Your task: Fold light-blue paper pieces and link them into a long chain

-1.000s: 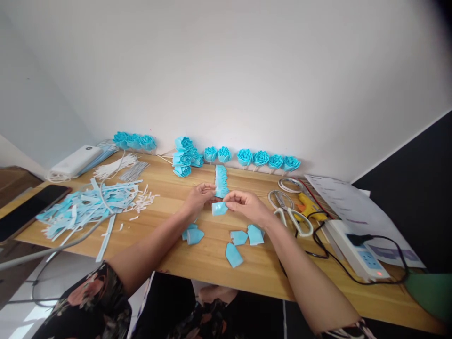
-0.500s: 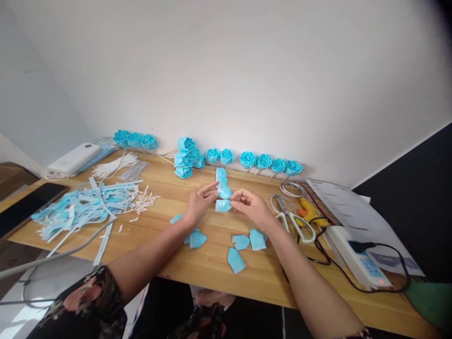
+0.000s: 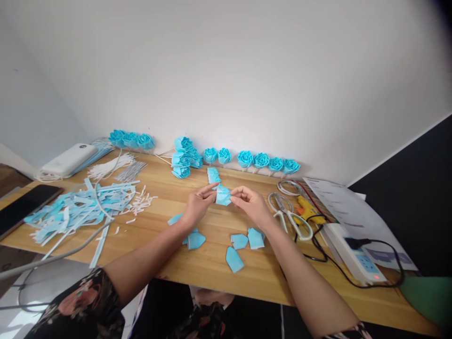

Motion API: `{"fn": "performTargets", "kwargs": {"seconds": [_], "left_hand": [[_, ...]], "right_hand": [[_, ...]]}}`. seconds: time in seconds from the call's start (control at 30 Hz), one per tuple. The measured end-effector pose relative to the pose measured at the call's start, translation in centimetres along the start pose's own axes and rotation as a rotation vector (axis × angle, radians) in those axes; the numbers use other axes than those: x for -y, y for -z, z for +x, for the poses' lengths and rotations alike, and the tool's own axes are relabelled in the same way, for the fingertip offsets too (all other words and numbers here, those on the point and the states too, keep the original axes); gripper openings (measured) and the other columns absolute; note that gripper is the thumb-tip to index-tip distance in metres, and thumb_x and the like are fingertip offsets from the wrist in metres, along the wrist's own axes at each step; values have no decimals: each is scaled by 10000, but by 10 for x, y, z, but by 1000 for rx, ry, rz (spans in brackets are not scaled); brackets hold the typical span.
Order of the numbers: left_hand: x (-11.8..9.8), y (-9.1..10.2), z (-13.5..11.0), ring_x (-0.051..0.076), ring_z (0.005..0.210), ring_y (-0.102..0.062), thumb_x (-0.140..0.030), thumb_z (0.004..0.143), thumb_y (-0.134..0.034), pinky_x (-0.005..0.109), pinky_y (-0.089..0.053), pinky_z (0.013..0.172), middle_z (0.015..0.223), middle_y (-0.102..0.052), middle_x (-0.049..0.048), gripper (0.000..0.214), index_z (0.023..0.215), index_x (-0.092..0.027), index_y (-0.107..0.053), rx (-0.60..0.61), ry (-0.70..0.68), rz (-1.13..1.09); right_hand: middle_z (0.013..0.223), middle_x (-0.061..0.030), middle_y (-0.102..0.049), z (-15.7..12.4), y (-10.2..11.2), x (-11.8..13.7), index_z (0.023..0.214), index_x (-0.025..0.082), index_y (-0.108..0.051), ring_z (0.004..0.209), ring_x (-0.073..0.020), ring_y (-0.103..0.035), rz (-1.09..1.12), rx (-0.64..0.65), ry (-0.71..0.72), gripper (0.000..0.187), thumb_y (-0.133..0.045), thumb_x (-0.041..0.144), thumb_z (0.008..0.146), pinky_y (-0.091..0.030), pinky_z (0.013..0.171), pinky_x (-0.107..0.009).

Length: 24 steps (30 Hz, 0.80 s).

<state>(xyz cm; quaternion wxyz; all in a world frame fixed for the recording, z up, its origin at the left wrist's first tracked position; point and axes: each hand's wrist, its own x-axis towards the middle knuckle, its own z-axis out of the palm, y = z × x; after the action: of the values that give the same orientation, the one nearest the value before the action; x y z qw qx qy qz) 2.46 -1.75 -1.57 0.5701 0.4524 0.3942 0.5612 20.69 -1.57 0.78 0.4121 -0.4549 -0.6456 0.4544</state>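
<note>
The thin, soft-looking petal strip, pale blue and ruffled along one side, hangs between two hands at the middle of a grained wooden table, its far end reaching toward the wall. The left hand nips its left edge between thumb and fingers; the right hand pinches the opposite corner. Loose petals, flat with pointed ends, lie just below, some partly covered by the left forearm. Crinkled, round-headed blue roses line the wall behind. At right, white-handled scissors lie beside a yellow glue gun, a curling paper sheet and a power strip with a looping black cord. At left, a grey cable crosses a tangle of scraps, near thin white strands and a glossy black phone.
</note>
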Motion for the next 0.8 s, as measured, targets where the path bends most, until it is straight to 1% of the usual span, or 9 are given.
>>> {"fn": "performTargets", "kwargs": {"seconds": [0.13,0.3,0.5,0.7,0.8], "left_hand": [[0,1,-1,177,800,-674,-369,664,-724,315,-496,830,878,-747,63,578,1181,-124,-639,16,-7,34],[-1,1,-2,177,787,-673,-337,671,-718,318,-496,835,860,-744,68,562,1178,-108,-642,26,5,35],[-1,1,-3,158,751,-643,-331,695,-690,291,-499,773,839,-729,53,509,1153,-112,-656,23,12,78],[-8,-1,-7,150,731,-612,-394,749,-639,282,-495,744,804,-695,46,401,1032,-119,-707,17,16,118],[-10,-2,-8,151,736,-606,-420,727,-674,274,-486,734,821,-696,47,393,989,-129,-712,7,29,135]], "right_hand": [[731,7,-641,0,0,1,883,204,-629,621,-127,-539,-17,-4,-3,219,-675,370,748,-400,595,-254],[716,11,-634,1,0,-1,876,196,-628,604,-120,-529,-22,-18,-6,221,-672,369,745,-389,583,-250],[728,7,-638,2,2,-6,893,197,-630,607,-123,-533,-60,-14,13,217,-657,369,764,-378,570,-245],[734,4,-644,3,1,-7,886,201,-629,633,-137,-559,-74,-11,11,209,-653,365,760,-397,594,-256],[742,0,-647,3,1,-8,883,206,-629,661,-149,-574,-74,-4,24,199,-649,365,765,-408,610,-262]]}}
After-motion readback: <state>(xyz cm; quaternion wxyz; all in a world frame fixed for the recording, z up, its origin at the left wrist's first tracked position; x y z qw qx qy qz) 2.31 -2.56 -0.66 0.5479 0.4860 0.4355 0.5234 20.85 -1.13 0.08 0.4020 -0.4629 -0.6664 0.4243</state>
